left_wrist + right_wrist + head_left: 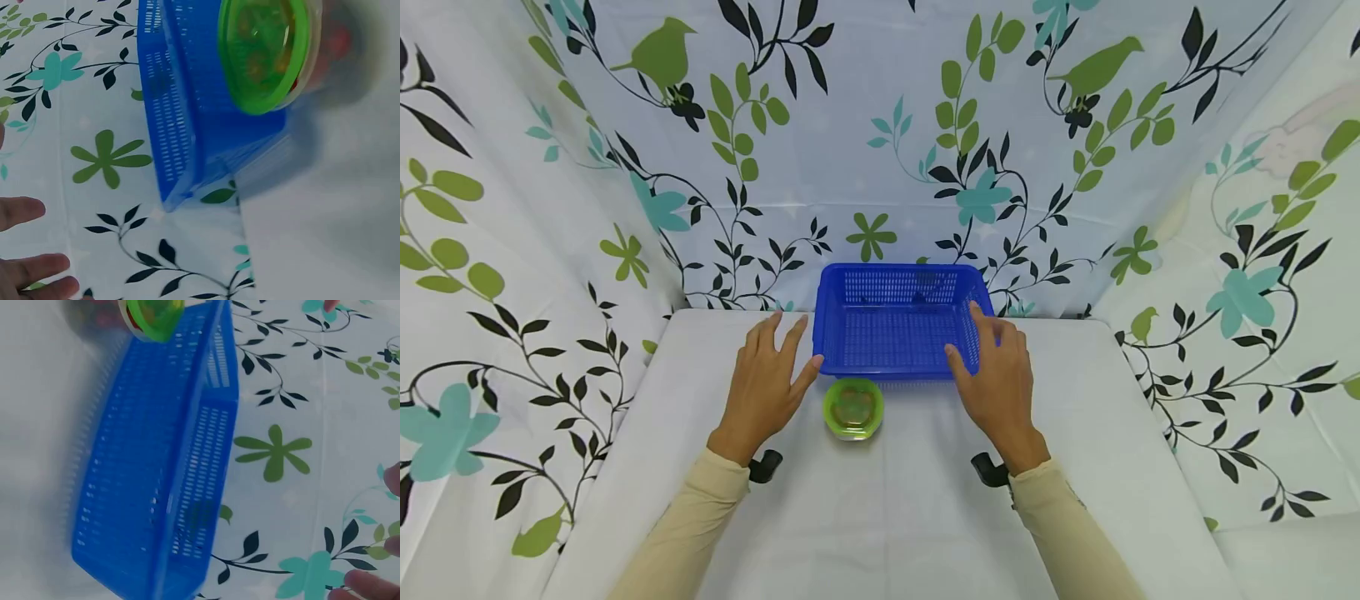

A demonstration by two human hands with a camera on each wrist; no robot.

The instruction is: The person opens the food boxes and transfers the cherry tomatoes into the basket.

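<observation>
A blue plastic basket (891, 372) with slotted walls stands at the back of the white table, its inside bare in the head view. Just in front of it sits a small clear tub with a green lid (853, 408); reddish contents show through its side in the left wrist view. My left hand (765, 379) hovers left of the basket, fingers spread, thumb near the basket's front left corner. On the other side, my right hand (996, 379) reaches over the basket's right front corner, fingers loosely extended. Neither hand grips anything.
The white table (880, 517) extends toward me from the basket. A white curtain (850, 125) printed with leaves, birds and flowers hangs right behind the table's back edge and along both sides. Each wrist carries a small black camera mount (766, 467).
</observation>
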